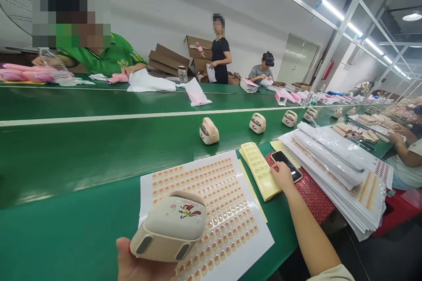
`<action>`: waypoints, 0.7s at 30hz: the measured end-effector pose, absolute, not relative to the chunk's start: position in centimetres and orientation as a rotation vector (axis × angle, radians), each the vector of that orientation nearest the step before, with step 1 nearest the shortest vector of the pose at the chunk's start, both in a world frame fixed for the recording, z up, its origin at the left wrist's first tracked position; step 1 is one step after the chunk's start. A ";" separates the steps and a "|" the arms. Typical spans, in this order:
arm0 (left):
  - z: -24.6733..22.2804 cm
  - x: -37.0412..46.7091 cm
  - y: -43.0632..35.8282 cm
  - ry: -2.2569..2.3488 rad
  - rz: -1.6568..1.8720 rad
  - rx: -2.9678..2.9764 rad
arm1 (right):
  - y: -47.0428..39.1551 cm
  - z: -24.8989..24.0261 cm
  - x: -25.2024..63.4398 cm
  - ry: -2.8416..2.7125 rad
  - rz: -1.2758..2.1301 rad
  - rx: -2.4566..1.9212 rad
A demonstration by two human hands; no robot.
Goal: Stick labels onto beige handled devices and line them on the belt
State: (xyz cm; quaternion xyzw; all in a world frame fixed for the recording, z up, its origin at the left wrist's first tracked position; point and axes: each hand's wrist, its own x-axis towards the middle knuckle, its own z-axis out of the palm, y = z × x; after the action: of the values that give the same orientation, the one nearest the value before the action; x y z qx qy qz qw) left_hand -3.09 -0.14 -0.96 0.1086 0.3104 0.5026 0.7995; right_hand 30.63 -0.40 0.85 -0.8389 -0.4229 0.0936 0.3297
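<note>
My left hand (138,265) holds a cream speaker-like device (174,224) from below, tilted, its fabric face with a red and green print upward and two dark oval pads toward me. Under the device lies a white sheet (227,215) with rows of small orange-and-cream stickers. My right hand (281,173) is at the near left edge of a black phone (286,166), beside a folded yellow label sheet (259,169); its fingers are bent together, and whether they pinch anything is too small to tell. The phone rests on a red textured surface (313,197).
Several similar devices stand in a row on the green belt, the closest (209,131) beyond the sticker sheet. A tall stack of sheets (343,180) is at the right. Several people sit or stand farther off, among pink items and cardboard boxes (168,59).
</note>
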 end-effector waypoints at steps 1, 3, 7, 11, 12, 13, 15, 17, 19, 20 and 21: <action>-0.7 -2.9 -0.2 0.691 1.097 0.243 | -0.5 0.9 30.7 -1.107 0.255 -2.181; -0.2 -2.7 -0.2 0.726 1.119 0.260 | -0.6 1.0 30.8 -1.103 0.291 -2.154; 0.0 -2.7 -0.3 0.718 1.145 0.263 | -0.9 1.3 30.9 -1.084 0.360 -2.094; -0.6 -3.1 0.0 0.718 1.111 0.279 | -1.6 2.1 30.8 -1.075 0.411 -2.030; -0.7 -3.1 0.1 0.714 1.099 0.269 | -1.8 2.5 30.6 -1.077 0.420 -2.013; -0.7 -3.1 0.1 0.706 1.093 0.256 | -2.0 2.9 30.4 -1.082 0.427 -1.998; -0.9 -2.9 0.2 0.672 1.099 0.236 | -2.2 4.0 29.4 -1.111 0.492 -1.925; -0.9 -2.6 0.0 0.616 1.106 0.228 | -2.0 5.2 27.6 -1.160 0.633 -1.766; -0.8 -2.3 -0.1 0.555 1.078 0.211 | -1.6 6.4 25.0 -1.244 0.818 -1.556; -0.8 -2.1 -0.2 0.531 1.051 0.201 | -1.3 6.8 23.5 -1.299 0.906 -1.457; -0.7 -2.0 -0.3 0.516 1.022 0.196 | -1.1 7.3 22.0 -1.363 0.984 -1.377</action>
State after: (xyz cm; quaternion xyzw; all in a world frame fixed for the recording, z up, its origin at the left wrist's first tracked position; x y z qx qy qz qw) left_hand -1.98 -0.29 -0.68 0.0926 0.2437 0.4826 0.8362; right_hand 21.99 -1.07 7.26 -0.5609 -0.5550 0.4009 0.4655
